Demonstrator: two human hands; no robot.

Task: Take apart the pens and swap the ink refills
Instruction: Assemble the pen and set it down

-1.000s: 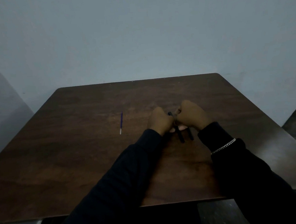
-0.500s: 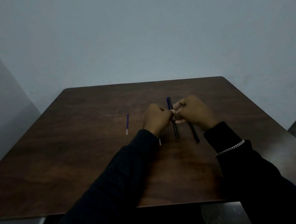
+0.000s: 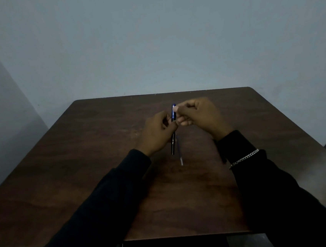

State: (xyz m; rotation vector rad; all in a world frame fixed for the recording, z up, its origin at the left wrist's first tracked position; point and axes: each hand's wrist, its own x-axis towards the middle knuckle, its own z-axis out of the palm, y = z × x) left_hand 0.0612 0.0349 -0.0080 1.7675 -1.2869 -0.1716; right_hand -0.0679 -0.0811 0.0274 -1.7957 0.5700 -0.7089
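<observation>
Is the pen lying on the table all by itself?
No, the left hand grips the pen by its black barrel and the right hand pinches its blue upper end.

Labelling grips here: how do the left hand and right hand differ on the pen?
The left hand curls round the pen's black lower barrel; the right hand pinches its blue upper end. The right wrist wears a chain bracelet; the left wrist shows none. Both hold the same pen.

Single head view, looking forward-down over table [image 3: 103, 166]; hands mid-frame, wall behind.
</observation>
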